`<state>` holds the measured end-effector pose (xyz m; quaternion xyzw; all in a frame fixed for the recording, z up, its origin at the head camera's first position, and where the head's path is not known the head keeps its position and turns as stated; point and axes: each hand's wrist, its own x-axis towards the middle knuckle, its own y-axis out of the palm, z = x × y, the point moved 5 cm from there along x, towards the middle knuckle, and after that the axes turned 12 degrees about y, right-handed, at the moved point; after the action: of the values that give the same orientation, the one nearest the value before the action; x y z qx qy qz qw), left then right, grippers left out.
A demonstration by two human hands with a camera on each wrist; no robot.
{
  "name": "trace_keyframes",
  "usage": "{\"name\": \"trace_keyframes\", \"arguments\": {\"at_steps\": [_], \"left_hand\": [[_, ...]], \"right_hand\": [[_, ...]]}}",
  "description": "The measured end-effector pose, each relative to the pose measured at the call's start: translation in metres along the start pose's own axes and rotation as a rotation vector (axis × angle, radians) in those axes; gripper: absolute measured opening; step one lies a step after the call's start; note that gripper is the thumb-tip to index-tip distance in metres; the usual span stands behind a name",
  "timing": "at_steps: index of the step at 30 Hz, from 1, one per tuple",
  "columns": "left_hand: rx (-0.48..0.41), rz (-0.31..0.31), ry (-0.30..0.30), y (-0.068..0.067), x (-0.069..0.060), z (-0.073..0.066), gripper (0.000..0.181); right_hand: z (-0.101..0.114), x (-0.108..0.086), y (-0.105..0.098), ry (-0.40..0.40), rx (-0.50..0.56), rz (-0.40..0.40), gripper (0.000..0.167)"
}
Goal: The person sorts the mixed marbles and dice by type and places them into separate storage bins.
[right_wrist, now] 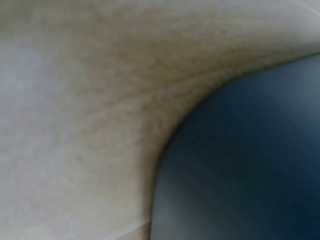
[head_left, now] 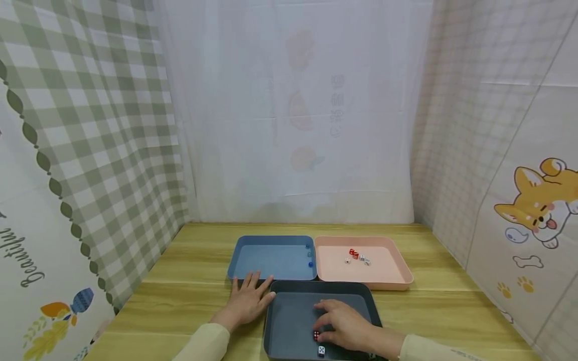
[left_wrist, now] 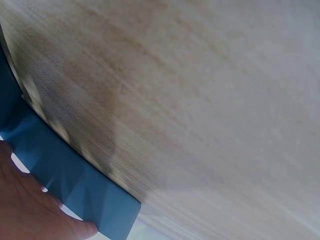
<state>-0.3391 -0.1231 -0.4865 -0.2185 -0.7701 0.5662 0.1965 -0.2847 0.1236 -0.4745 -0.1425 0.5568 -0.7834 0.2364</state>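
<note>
Over the dark grey tray [head_left: 295, 313] my right hand [head_left: 345, 326] reaches in from the right, and its thumb and index finger pinch a red die [head_left: 316, 335]. A white die [head_left: 321, 351] lies in the same tray, just in front of the red one. Something small and dark with white marks sits by the right wrist, mostly hidden. My left hand [head_left: 246, 303] has its fingers spread at the front edge of the blue tray [head_left: 271, 250], thumb beside the dark tray's left rim. In the left wrist view, fingertips [left_wrist: 86, 229] touch a blue tray wall [left_wrist: 75, 175].
Behind the dark tray, a pink tray [head_left: 388, 273] holds two red dice [head_left: 355, 255] and several white dice [head_left: 362, 257]. A few blue dice [head_left: 310, 264] lie along the blue tray's right side. Cloth curtains [head_left: 293, 150] surround the wooden table [head_left: 180, 291].
</note>
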Motion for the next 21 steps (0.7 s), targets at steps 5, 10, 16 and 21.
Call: {"name": "trace_keyframes", "arguments": {"at_steps": [5, 10, 16, 21], "left_hand": [[-0.006, -0.002, 0.01, 0.003, 0.001, 0.002, 0.065], [-0.005, -0.011, 0.018, 0.005, 0.002, 0.003, 0.069], [-0.024, -0.023, 0.011, 0.002, 0.001, 0.002, 0.064], [-0.011, -0.007, 0.0, 0.002, 0.001, 0.002, 0.064]], "right_hand": [[0.002, 0.001, 0.001, -0.01, 0.0, -0.007, 0.017], [0.003, -0.001, 0.0, -0.02, -0.007, -0.018, 0.015], [0.003, -0.001, -0.006, -0.009, 0.006, -0.019, 0.014], [0.003, -0.003, -0.014, 0.008, 0.008, -0.029, 0.014]]}}
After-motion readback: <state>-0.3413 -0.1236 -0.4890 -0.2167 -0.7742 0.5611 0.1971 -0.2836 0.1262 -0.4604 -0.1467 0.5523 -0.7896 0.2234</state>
